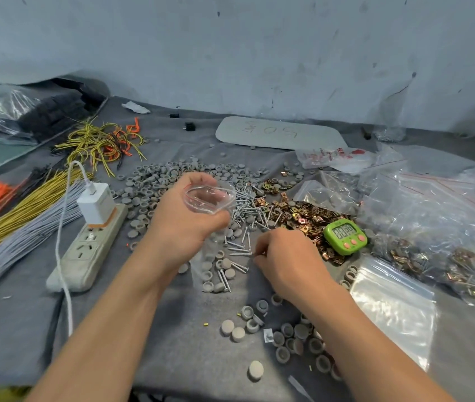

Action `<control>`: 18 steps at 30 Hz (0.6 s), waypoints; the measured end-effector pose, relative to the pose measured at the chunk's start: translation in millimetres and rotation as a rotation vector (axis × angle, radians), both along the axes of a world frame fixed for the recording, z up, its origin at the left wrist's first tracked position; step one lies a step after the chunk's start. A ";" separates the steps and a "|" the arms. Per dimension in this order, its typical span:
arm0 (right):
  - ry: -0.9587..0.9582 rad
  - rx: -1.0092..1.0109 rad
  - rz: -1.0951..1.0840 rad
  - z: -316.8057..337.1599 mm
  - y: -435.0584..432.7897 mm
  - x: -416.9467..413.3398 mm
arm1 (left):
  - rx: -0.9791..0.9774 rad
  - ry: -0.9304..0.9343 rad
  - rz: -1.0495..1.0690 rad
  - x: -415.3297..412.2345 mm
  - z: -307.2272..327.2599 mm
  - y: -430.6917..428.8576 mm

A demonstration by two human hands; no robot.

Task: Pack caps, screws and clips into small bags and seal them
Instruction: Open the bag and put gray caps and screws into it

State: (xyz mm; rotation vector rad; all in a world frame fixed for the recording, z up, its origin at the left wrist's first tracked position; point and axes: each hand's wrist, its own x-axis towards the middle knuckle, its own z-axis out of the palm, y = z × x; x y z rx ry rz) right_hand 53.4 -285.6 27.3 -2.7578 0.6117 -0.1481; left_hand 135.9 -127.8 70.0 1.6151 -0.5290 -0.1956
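Observation:
My left hand (185, 219) holds a small clear zip bag (210, 198) with its mouth spread open, raised over the table's middle. My right hand (282, 256) rests low on the grey cloth, fingertips pinching a silver screw from the loose screws (242, 250) beside it. A bigger heap of screws (247, 207) lies just past the bag. Grey round caps (158, 181) spread in a wide pile behind the left hand, and more caps (297, 338) lie near my right forearm. Brass-coloured clips (305, 216) are heaped to the right of the screws.
A green digital timer (345, 236) sits by the clips. Clear bags (395, 311) and filled bags (439, 221) crowd the right side. A power strip with a white charger (91, 242) and wire bundles (21, 221) lie left. A grey board (279, 133) is at the back.

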 end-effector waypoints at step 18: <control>-0.673 1.131 -0.066 23.2 -4.9 -0.6 | 0.413 -0.231 0.078 -9.6 -5.7 -14.0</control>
